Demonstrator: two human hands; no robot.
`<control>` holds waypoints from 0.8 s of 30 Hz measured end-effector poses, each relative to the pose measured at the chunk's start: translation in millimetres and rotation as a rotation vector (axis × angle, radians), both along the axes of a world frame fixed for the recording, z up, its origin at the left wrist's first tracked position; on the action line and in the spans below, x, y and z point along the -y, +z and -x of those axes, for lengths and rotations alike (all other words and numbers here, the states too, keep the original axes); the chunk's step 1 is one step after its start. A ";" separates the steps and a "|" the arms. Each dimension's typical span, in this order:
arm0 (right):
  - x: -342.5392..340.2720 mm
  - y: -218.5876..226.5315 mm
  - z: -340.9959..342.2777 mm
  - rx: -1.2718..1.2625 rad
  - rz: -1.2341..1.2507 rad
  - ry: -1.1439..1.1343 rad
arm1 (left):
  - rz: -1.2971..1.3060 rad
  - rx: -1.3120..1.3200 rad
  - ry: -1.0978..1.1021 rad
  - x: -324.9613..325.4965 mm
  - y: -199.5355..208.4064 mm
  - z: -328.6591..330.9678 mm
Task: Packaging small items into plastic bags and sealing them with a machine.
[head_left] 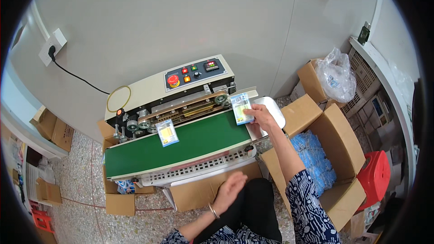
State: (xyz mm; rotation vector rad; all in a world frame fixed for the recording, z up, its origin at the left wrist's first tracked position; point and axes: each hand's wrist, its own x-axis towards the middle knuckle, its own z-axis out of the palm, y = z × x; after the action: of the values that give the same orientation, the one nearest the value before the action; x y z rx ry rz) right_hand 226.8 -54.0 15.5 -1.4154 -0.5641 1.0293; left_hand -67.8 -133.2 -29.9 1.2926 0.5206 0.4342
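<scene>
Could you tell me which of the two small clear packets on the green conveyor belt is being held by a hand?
The packet at the belt's right end, gripped by the right hand; the other packet lies untouched mid-belt.

A sealing machine (181, 122) stands on cartons against the wall (181, 18). On its belt (181, 147) lies one packet (167, 132); a second packet (241, 107) sits at the machine's right end under the right hand (262, 116). Right of the machine stands an open box (343, 149) of packets; the left hand (229, 192) is before the machine.
</scene>
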 end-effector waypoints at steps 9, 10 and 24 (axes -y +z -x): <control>-29.4 6.9 7.7 0.127 0.151 0.076 | -0.706 -0.112 -0.005 22.1 0.3 3.0; -34.7 6.8 13.7 0.169 0.150 0.078 | -0.732 -0.104 0.010 22.1 0.0 3.9; -54.9 0.0 77.0 0.850 0.207 -0.117 | -0.856 -0.116 0.040 36.3 -0.2 -7.1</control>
State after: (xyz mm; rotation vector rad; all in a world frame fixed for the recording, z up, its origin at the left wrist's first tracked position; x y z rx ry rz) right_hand 149.8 1.0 15.5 -2.0406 -0.9836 0.3546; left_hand -60.7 -169.5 -30.0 2.1403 0.4697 0.6531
